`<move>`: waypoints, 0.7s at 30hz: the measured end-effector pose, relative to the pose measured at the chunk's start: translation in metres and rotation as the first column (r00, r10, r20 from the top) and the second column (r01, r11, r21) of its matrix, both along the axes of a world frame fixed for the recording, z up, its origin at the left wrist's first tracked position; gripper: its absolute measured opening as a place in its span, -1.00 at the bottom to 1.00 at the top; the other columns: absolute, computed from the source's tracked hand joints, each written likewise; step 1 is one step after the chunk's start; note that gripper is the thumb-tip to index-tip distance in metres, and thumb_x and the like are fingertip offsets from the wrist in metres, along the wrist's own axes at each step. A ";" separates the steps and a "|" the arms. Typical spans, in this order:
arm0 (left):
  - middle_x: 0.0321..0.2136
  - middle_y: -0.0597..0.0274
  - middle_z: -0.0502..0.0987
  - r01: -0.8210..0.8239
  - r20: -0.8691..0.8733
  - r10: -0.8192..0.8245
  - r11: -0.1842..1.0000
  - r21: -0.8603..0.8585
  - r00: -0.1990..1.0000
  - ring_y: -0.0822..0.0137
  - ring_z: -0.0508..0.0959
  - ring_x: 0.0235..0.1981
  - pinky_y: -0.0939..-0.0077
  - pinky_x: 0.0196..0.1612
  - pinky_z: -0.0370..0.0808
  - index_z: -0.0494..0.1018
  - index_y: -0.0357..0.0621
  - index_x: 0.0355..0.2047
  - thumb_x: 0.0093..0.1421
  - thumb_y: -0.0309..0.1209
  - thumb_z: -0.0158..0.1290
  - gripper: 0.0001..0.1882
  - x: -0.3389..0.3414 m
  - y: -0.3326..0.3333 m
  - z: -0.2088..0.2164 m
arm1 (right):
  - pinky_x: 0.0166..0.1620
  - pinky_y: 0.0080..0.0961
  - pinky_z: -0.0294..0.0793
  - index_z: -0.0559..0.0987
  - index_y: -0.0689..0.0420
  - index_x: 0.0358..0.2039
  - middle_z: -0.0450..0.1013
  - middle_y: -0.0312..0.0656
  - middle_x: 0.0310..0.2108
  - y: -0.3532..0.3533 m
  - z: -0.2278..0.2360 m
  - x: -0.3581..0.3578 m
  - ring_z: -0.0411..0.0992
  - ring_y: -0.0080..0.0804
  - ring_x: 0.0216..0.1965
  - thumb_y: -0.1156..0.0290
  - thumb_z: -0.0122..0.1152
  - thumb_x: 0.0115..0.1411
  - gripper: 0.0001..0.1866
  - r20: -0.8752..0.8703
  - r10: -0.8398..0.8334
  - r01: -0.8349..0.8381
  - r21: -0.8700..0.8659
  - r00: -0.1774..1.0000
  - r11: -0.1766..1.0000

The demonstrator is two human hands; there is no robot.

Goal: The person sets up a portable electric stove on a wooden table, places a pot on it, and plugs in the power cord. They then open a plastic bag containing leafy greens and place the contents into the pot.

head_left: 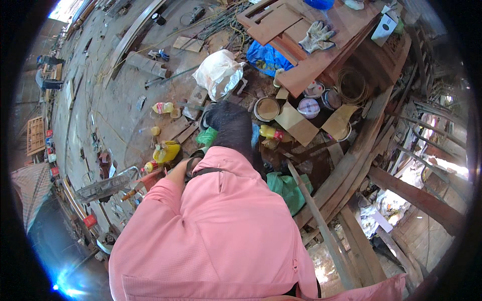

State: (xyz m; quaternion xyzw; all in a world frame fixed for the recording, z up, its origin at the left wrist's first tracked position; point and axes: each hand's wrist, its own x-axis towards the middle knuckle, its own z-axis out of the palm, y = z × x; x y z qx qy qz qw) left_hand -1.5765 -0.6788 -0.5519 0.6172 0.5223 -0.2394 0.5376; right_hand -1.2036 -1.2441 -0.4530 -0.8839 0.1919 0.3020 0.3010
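Pink jacket fabric (216, 231) fills the lower middle of the view. From the sleeve on its left side a bare forearm (177, 174) reaches up and inward; it looks like my left one. My left hand (190, 167) is mostly covered by the jacket and something dark, so its fingers and any hold do not show. My right hand is out of sight. Beyond the pink cloth rises a dark mass (230, 128) that I cannot make out clearly. Close to the left forearm lie a yellow container (166, 151) and a reddish piece with a wooden handle (131, 193).
A white sack (219, 73) lies ahead. Several buckets, one of them brown-filled (266, 109), stand ahead and right. A soiled glove (317, 37) rests on reddish boards (288, 25). Long planks (351, 170) run along the right, near a green bag (289, 193). A metal rack (108, 184) is left.
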 end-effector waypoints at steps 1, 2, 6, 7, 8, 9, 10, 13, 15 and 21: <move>-0.33 0.12 0.62 0.025 0.061 -0.027 0.999 0.033 0.998 0.21 0.58 -0.34 0.32 -0.20 0.50 0.56 -0.20 -0.17 0.16 -0.13 0.05 -0.59 0.011 0.021 -0.001 | -0.16 -0.19 0.38 0.56 0.40 -0.35 0.51 0.14 -0.33 0.010 0.000 0.001 0.44 -0.03 -0.31 0.12 0.29 0.04 -0.52 0.001 0.014 -0.014 0.001 1.000 1.000; -0.33 0.13 0.62 0.001 0.078 -0.004 0.999 0.036 0.997 0.22 0.58 -0.34 0.33 -0.20 0.50 0.56 -0.20 -0.16 0.16 -0.14 0.05 -0.60 0.021 0.044 0.002 | -0.17 -0.19 0.38 0.56 0.39 -0.35 0.51 0.14 -0.34 0.019 0.001 0.002 0.44 -0.03 -0.31 0.12 0.29 0.03 -0.52 0.000 0.026 -0.026 -0.004 1.000 1.000; -0.23 0.06 0.62 0.180 -0.217 -0.117 0.938 0.296 0.969 0.11 0.58 -0.16 0.32 -0.05 0.47 0.56 -0.12 -0.13 0.13 -0.03 -0.01 -0.52 0.030 0.146 0.048 | -0.18 -0.19 0.38 0.56 0.39 -0.38 0.50 0.15 -0.36 0.062 -0.002 0.003 0.45 -0.01 -0.32 0.11 0.30 0.01 -0.52 -0.007 0.094 -0.094 -0.030 0.996 0.995; -0.22 0.10 0.62 0.192 -0.244 -0.108 0.917 0.350 0.964 0.10 0.58 -0.13 0.24 0.00 0.43 0.57 -0.09 -0.14 0.13 -0.02 -0.01 -0.53 0.034 0.171 0.060 | -0.18 -0.18 0.38 0.56 0.39 -0.39 0.50 0.15 -0.37 0.076 -0.003 0.003 0.45 -0.01 -0.33 0.11 0.30 0.01 -0.52 -0.007 0.112 -0.112 -0.040 0.994 0.993; -0.21 0.13 0.62 0.215 -0.277 -0.105 0.889 0.404 0.955 0.10 0.57 -0.10 0.15 0.04 0.39 0.57 -0.05 -0.14 0.13 -0.01 -0.01 -0.54 0.037 0.198 0.071 | -0.19 -0.18 0.38 0.56 0.38 -0.40 0.50 0.15 -0.37 0.092 -0.004 0.002 0.45 0.00 -0.33 0.10 0.30 0.00 -0.52 -0.008 0.129 -0.129 -0.057 0.992 0.990; -0.19 0.17 0.62 0.242 -0.332 -0.098 0.872 0.425 0.938 0.09 0.56 -0.07 0.07 0.08 0.36 0.58 -0.01 -0.14 0.13 0.00 -0.01 -0.55 0.040 0.223 0.080 | -0.19 -0.18 0.38 0.57 0.38 -0.40 0.50 0.16 -0.38 0.108 -0.004 0.000 0.45 0.00 -0.33 0.10 0.31 0.00 -0.52 -0.009 0.149 -0.149 -0.081 0.989 0.986; -0.14 0.25 0.61 0.186 -0.382 -0.020 0.896 0.403 0.924 0.13 0.54 -0.02 -0.27 0.12 0.17 0.58 0.11 -0.15 0.12 0.02 0.01 -0.59 0.042 0.257 0.088 | -0.19 -0.18 0.38 0.57 0.38 -0.41 0.50 0.16 -0.39 0.127 -0.003 -0.001 0.45 0.00 -0.34 0.10 0.31 -0.01 -0.52 -0.011 0.176 -0.176 -0.112 0.984 0.978; -0.15 0.32 0.61 -0.091 -0.177 0.193 0.882 0.462 0.965 0.20 0.55 -0.04 -0.17 0.06 0.21 0.54 0.16 -0.07 0.15 -0.02 0.02 -0.60 0.038 0.402 0.104 | -0.20 -0.18 0.38 0.57 0.37 -0.43 0.50 0.16 -0.40 0.206 0.007 -0.008 0.46 0.01 -0.35 0.09 0.31 -0.02 -0.52 -0.008 0.284 -0.278 -0.228 0.959 0.933; -0.17 0.31 0.61 -0.063 -0.014 0.096 0.747 0.661 0.995 0.23 0.56 -0.06 0.20 0.02 0.38 0.51 0.14 -0.04 0.19 -0.10 0.01 -0.64 0.016 0.507 0.111 | -0.21 -0.18 0.38 0.57 0.37 -0.45 0.50 0.17 -0.42 0.273 0.024 -0.021 0.46 0.02 -0.35 0.08 0.32 -0.04 -0.51 -0.021 0.335 -0.323 -0.327 0.942 0.888; -0.14 0.16 0.59 -0.479 0.366 0.313 0.647 0.593 0.876 0.19 0.55 -0.06 0.39 -0.03 0.42 0.50 -0.03 -0.04 0.26 -0.13 -0.02 -0.64 -0.118 0.683 0.078 | -0.23 -0.17 0.38 0.58 0.36 -0.49 0.50 0.17 -0.45 0.445 0.105 -0.081 0.47 0.04 -0.37 0.07 0.32 -0.07 -0.51 -0.120 0.418 -0.413 -0.536 0.901 0.737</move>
